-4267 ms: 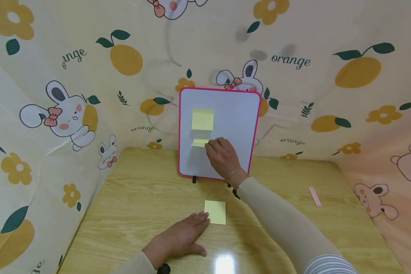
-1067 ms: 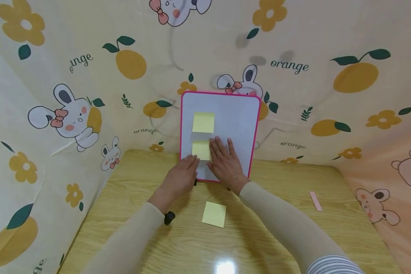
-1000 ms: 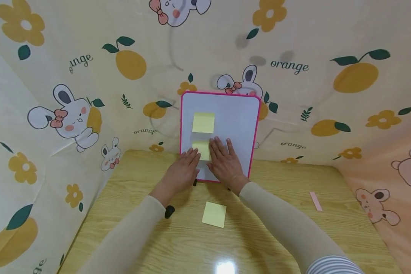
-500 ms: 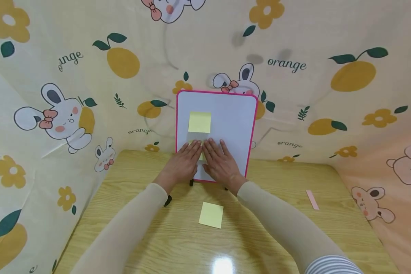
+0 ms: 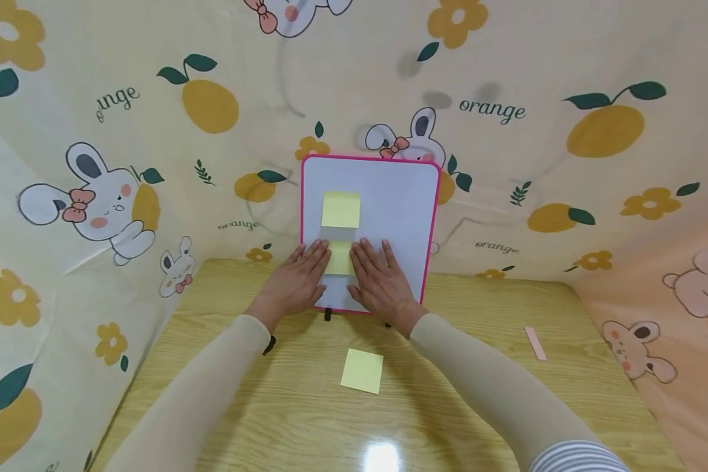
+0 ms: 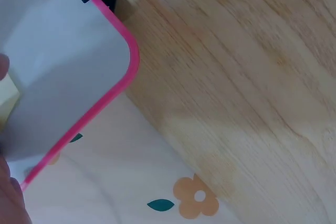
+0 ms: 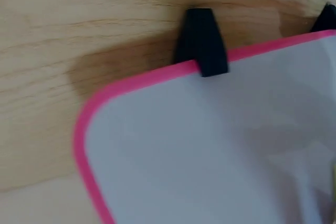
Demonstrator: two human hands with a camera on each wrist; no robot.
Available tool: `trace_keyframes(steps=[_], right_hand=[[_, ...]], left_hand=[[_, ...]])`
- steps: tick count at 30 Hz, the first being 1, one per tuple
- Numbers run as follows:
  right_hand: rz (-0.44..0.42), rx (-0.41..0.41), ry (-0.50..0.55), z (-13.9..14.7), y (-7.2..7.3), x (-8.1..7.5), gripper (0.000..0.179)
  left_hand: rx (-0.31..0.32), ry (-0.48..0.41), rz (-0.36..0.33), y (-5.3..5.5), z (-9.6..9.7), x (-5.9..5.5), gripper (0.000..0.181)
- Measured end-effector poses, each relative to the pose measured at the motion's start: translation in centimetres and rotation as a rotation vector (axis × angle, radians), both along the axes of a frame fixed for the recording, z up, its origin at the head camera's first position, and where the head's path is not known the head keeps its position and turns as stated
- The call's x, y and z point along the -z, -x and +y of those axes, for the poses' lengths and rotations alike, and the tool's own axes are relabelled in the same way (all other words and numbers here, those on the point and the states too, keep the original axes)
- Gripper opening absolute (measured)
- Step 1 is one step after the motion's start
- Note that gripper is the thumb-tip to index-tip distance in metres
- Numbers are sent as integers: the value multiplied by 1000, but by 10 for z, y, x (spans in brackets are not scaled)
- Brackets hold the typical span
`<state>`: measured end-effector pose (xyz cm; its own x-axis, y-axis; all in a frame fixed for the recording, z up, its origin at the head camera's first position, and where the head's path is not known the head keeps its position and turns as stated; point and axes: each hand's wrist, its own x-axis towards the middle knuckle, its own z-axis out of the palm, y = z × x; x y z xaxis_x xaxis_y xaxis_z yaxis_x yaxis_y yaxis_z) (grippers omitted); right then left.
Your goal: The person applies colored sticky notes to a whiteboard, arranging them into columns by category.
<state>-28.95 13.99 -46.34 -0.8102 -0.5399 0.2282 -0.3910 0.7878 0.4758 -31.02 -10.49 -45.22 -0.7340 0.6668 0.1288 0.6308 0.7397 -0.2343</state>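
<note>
A pink-edged whiteboard (image 5: 395, 203) stands upright at the back of the table, bearing two yellow sticky notes. The upper sticky note (image 5: 341, 210) is uncovered. Below it, the lower sticky note (image 5: 339, 258) lies between my hands. My left hand (image 5: 292, 278), fingers extended, rests on the board at that note's left edge. On its right edge lie the straight fingers of my right hand (image 5: 383, 282). Another yellow sticky note (image 5: 362, 371) lies on the table in front of the board. Only bits of the left hand's fingers (image 6: 8, 198) show in the left wrist view.
Black feet hold the board's bottom edge, one clip foot (image 7: 202, 40) being plain in the right wrist view. A pink paper strip (image 5: 535, 343) lies on the wooden table (image 5: 448, 406) at right. Patterned cloth (image 5: 507, 157) backs the table and flanks it.
The lower note, earlier folded up in my right fingers, now lies flat on the board. My left hand came up from the table, met the right over the note, then slid left.
</note>
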Motion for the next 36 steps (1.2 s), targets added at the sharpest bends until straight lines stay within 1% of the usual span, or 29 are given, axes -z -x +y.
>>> trace_keyframes(steps=[4,6,8,11,15,17,20,22,24,28,30,34,36], right_hand=[[-12,-44,-8,-12,6,-1,79],[-37,-65,-20,-18,10,-2,79],[-60,-68,-37,-22,12,-5,81],[-71,-45,-48,-20,12,-9,82],[-61,-6,5,-6,7,-9,81],[-58,17,30,1,5,-6,80],[-57,40,36,4,2,-3,80],[-57,41,38,5,1,-1,82],[-53,37,39,5,0,0,83],[-29,53,5,5,-1,2,84],[-19,61,-9,6,-1,2,85],[-11,53,-12,8,-1,1,85],[-10,45,-12,8,0,0,84]], left_hand=[[23,-8,0,2,-2,2,82],[22,-1,3,2,-1,1,86],[18,5,0,2,0,1,89],[8,6,-19,2,0,0,91],[6,3,-41,2,-1,-3,92],[5,6,-34,1,0,-3,91],[10,-6,-8,0,4,-3,86],[22,0,10,0,9,-4,83],[48,8,26,0,16,-4,82],[97,18,43,3,24,-3,83],[89,2,36,5,21,-1,83],[17,-8,24,5,6,1,84],[3,-6,22,5,0,3,84]])
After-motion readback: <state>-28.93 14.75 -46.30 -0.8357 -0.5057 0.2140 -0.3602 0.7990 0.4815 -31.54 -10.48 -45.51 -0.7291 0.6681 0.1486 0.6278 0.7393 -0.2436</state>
